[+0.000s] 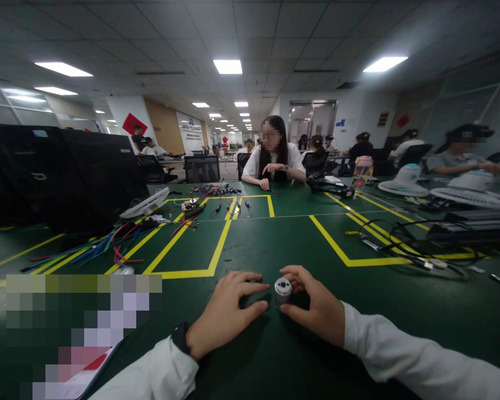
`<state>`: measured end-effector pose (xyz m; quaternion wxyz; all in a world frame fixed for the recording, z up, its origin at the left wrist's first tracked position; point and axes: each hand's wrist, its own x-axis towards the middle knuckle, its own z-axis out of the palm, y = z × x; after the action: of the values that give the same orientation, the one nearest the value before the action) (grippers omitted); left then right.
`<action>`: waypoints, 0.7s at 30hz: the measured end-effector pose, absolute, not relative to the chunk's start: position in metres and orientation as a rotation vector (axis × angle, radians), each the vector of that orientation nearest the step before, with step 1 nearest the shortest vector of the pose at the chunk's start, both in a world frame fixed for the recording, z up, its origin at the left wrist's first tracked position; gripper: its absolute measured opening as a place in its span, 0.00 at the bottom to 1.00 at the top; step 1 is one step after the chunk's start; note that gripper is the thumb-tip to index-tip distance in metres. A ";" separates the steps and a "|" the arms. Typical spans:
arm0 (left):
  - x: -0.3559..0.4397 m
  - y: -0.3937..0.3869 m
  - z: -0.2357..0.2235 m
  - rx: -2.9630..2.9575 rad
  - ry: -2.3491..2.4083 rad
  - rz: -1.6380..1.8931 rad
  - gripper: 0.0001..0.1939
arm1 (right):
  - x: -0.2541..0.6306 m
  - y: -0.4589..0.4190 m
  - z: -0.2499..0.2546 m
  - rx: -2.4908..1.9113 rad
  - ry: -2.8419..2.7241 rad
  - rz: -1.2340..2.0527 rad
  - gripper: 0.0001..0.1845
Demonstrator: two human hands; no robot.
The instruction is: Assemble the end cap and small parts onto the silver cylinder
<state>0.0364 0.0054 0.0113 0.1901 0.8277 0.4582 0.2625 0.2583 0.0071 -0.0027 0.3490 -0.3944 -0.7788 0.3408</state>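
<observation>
A small silver metal cylinder (283, 287), with dark holes in its round top face, stands upright on the green table in front of me. My right hand (312, 303) curls round it from the right, thumb at the near side of its base and index finger behind its top. Just left of the cylinder is my left hand (233, 303), open, its fingers and thumb apart and pointing at the cylinder across a small gap. A dark band (180, 338) circles my left wrist.
Yellow tape (183, 274) marks the green tabletop (270, 239). Loose coloured wires (95, 244) and a small motor-like part (189, 205) lie left. Black cables (400, 239) lie right. A large black case (100, 166) stands far left. Across the table sits a person (294, 158).
</observation>
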 end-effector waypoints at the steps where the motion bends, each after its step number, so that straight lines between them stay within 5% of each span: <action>1: 0.036 0.006 0.010 2.317 1.285 0.747 0.15 | 0.258 0.007 -0.002 -1.021 -2.037 0.887 0.26; 5: 0.034 0.007 0.006 2.350 1.295 0.693 0.10 | 0.267 0.008 0.002 -1.046 -2.039 0.866 0.19; 10: 0.034 0.009 0.005 2.375 1.305 0.658 0.09 | 0.326 0.013 -0.003 -1.300 -1.871 0.745 0.25; 14: 0.035 0.009 0.005 2.379 1.321 0.657 0.10 | 0.404 0.012 -0.008 -1.617 -1.672 0.413 0.30; 21: 0.037 0.009 0.006 2.386 1.344 0.656 0.10 | 0.529 -0.002 -0.015 -1.972 -1.409 -0.116 0.24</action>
<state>0.0369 0.0093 0.0060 0.1621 0.8360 0.4711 0.2300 0.5286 -0.0023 -0.0148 0.3501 -0.7613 -0.5440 -0.0447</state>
